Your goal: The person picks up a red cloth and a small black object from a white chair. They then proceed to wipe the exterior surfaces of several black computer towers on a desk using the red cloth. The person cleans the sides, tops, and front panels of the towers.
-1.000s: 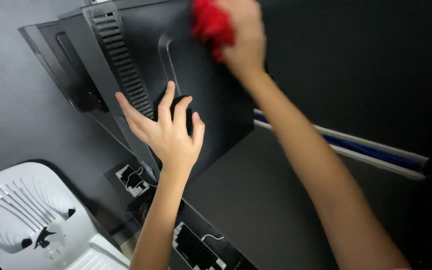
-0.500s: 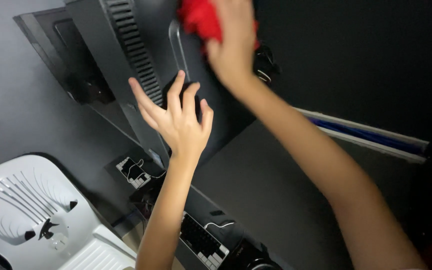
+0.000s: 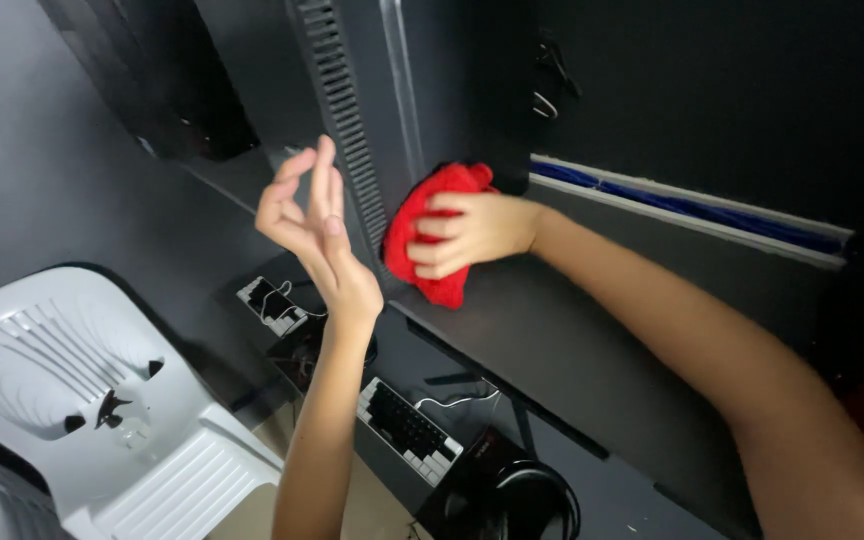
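A white plastic chair (image 3: 102,400) and a keyboard (image 3: 407,430) lie nearest, low in the scene. Above them the left hand (image 3: 317,235) hangs loosely open, touching nothing, just left of the dark upright panel (image 3: 422,90). The right hand (image 3: 472,235) grips a red cloth (image 3: 422,225), pressed against the panel's lower edge, its vent strip (image 3: 342,120) running far upward.

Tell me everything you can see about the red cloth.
The red cloth is a bright, soft-looking fabric, bunched into a crumpled wad rather than spread flat. The right hand grips it, fingers curled over its right side, and presses it against the dark back panel of the monitor, just right of the ribbed vent strip, near the panel's lower edge. Its folds bulge above and below the hand. No pattern, label or stain shows. The left hand is off it, raised nearby.
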